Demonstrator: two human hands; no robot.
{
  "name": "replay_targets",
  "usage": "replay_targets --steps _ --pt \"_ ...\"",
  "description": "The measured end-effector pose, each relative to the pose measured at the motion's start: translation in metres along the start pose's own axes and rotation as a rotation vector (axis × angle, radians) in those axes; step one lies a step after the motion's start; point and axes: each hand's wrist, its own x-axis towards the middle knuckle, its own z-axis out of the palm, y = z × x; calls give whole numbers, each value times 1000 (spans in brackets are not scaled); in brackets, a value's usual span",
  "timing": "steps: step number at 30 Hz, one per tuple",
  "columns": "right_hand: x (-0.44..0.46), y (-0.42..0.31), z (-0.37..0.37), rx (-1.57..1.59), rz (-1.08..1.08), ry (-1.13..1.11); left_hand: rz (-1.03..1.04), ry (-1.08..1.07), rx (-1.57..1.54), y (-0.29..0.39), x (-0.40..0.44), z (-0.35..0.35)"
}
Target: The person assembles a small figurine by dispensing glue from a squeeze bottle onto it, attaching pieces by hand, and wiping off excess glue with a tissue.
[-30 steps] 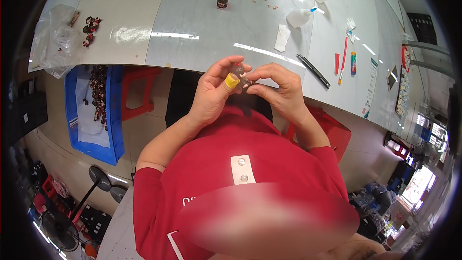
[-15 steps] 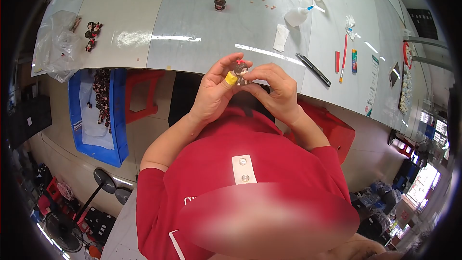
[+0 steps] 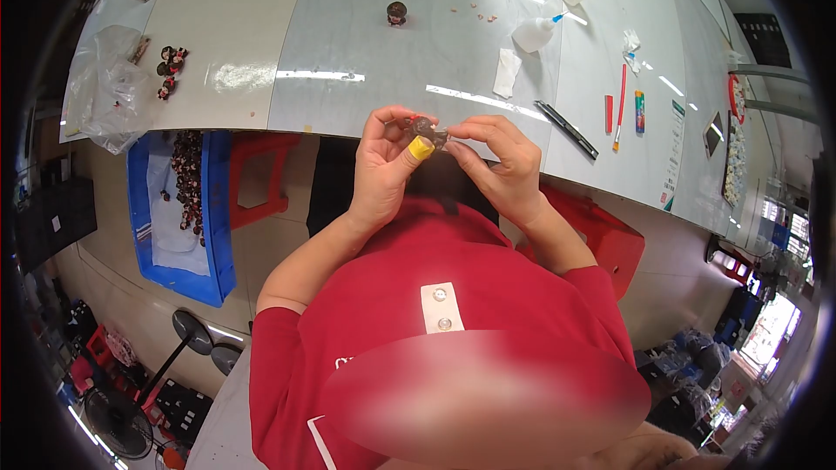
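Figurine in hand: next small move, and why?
Probably a light press by the right hand, with the left hand steady: the left's yellow-wrapped thumb braces the figurine, and the right thumb and forefinger pinch at its side. Finer detail is unclear.

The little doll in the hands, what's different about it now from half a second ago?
The little doll has been turned and tipped, its head going over to the left; its face, visible before, no longer shows clearly. Nothing was let go: the left hand and right hand both still hold it. The bottles and black pen stayed on the table.
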Motion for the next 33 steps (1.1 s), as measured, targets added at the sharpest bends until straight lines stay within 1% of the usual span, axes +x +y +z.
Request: replay_targets --steps 4,10,14,17,19,20,25,26,29,33 --pt "1 -2 1 13 75 -6 125 8 101 -6 0 -1" --pt "4 -4 -3 2 112 -61 172 -19 168 -4 -2 2" --pt "5 -3 -6 32 140 -106 149 -8 169 -3 -1 -1" --pt "9 -3 -11 69 200 -121 129 12 155 0 -1 0" --pt "10 -2 -10 59 183 -119 105 19 130 1 0 1" --pt "10 -1 -10 53 175 -117 32 18 87 3 -1 1" --pt "13 9 -8 -114 -251 7 -351 -32 -163 8 -1 -8" --pt "13 13 -8 -137 -336 25 -383 -14 -203 9 -1 -7" --pt "16 22 -11 -180 -503 -4 -470 24 -305 12 -1 -2" --pt "17 27 -13 -181 -589 -22 -538 45 -385 13 -3 0"
